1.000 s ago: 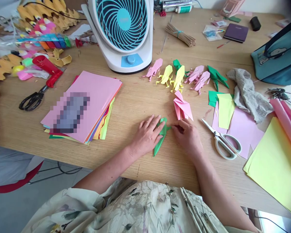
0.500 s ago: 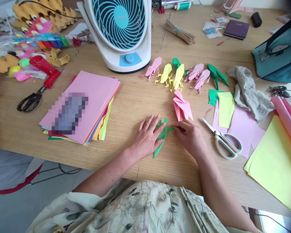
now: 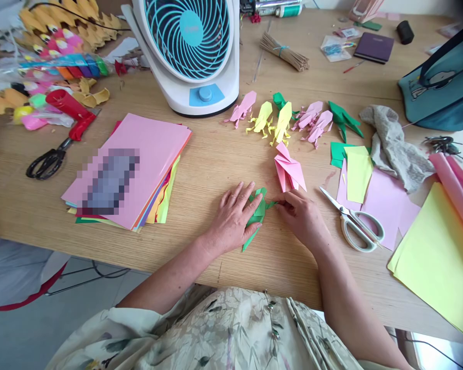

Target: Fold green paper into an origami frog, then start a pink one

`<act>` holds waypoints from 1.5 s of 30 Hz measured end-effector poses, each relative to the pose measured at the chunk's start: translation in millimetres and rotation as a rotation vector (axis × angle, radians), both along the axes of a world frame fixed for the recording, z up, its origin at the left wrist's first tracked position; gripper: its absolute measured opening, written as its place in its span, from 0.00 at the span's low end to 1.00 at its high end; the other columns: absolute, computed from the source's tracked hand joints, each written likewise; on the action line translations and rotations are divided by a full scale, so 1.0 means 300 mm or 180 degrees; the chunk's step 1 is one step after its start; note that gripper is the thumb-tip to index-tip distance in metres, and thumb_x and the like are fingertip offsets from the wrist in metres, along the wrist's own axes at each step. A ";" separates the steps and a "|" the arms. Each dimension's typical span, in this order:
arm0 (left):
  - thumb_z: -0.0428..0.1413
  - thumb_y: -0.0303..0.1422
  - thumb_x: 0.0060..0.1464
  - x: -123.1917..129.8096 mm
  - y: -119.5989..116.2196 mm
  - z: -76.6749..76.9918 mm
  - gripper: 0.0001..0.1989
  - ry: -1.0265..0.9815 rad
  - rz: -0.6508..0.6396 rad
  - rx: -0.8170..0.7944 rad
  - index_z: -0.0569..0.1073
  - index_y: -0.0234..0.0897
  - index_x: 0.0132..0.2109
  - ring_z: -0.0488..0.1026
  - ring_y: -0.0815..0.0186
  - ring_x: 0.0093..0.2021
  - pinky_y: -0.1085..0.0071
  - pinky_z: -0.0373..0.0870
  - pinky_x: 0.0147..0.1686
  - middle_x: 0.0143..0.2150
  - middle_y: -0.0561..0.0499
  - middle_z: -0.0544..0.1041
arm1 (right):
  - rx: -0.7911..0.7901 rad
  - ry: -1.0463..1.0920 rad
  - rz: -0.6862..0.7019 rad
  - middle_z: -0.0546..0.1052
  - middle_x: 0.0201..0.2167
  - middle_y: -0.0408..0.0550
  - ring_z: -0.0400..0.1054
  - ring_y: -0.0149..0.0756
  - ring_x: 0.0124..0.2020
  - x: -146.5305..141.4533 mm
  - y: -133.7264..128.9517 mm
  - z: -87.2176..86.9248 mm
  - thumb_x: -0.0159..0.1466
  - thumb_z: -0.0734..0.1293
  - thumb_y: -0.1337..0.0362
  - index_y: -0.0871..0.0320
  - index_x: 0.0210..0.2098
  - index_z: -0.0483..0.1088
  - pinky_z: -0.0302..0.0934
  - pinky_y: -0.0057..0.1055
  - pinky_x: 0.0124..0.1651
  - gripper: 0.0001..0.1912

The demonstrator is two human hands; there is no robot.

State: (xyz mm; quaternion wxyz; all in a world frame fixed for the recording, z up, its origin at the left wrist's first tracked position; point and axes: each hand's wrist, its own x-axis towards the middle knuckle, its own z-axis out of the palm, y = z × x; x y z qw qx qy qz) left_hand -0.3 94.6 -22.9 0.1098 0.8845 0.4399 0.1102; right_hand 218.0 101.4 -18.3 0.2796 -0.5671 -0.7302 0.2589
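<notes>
A green folded-paper figure (image 3: 259,210) lies on the wooden table in front of me, its pointed end toward my body. My left hand (image 3: 233,218) rests flat on it with fingers spread, covering its left side. My right hand (image 3: 299,210) pinches a thin green strip that sticks out from the figure's right side. Just beyond stands a pink folded-paper figure (image 3: 289,168), close to my right fingers. Further back sit several finished-looking paper figures, among them a yellow one (image 3: 262,119), a pink one (image 3: 244,109) and a green one (image 3: 344,121).
White-handled scissors (image 3: 360,231) lie right of my right hand, beside paper pieces (image 3: 384,205) and yellow sheets (image 3: 440,257). A paper stack (image 3: 150,139) is at left, near black-handled scissors (image 3: 48,162). A fan (image 3: 206,95) stands behind. Another person's sleeve (image 3: 11,267) shows at far left.
Both hands stay in nearly the same place. The green strip at my right fingertips looks slightly straighter. The whole view has shifted a little.
</notes>
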 end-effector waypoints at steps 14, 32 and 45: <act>0.48 0.53 0.61 0.047 -0.043 -0.003 0.39 0.0089 -0.0002 0.0256 0.59 0.28 0.68 0.46 0.46 0.73 0.51 0.49 0.67 0.73 0.37 0.55 | 0.0479 -0.0362 0.0171 0.75 0.33 0.49 0.71 0.39 0.29 0.026 0.000 -0.056 0.65 0.64 0.58 0.53 0.38 0.72 0.63 0.34 0.30 0.08; 0.50 0.48 0.64 -0.011 -0.103 -0.004 0.30 -0.0465 -0.0188 0.0285 0.67 0.30 0.63 0.60 0.50 0.68 0.51 0.54 0.64 0.66 0.38 0.68 | 0.0272 -0.0253 -0.0007 0.71 0.33 0.48 0.68 0.37 0.32 -0.020 -0.011 -0.023 0.64 0.63 0.66 0.55 0.35 0.70 0.62 0.34 0.35 0.04; 0.56 0.41 0.62 -0.009 -0.098 -0.014 0.29 -0.0906 0.0044 0.0094 0.63 0.32 0.65 0.66 0.49 0.61 0.52 0.66 0.59 0.64 0.33 0.65 | 0.0499 -0.0236 -0.0565 0.72 0.34 0.49 0.67 0.34 0.30 -0.044 -0.052 0.025 0.66 0.64 0.59 0.57 0.35 0.73 0.59 0.31 0.34 0.09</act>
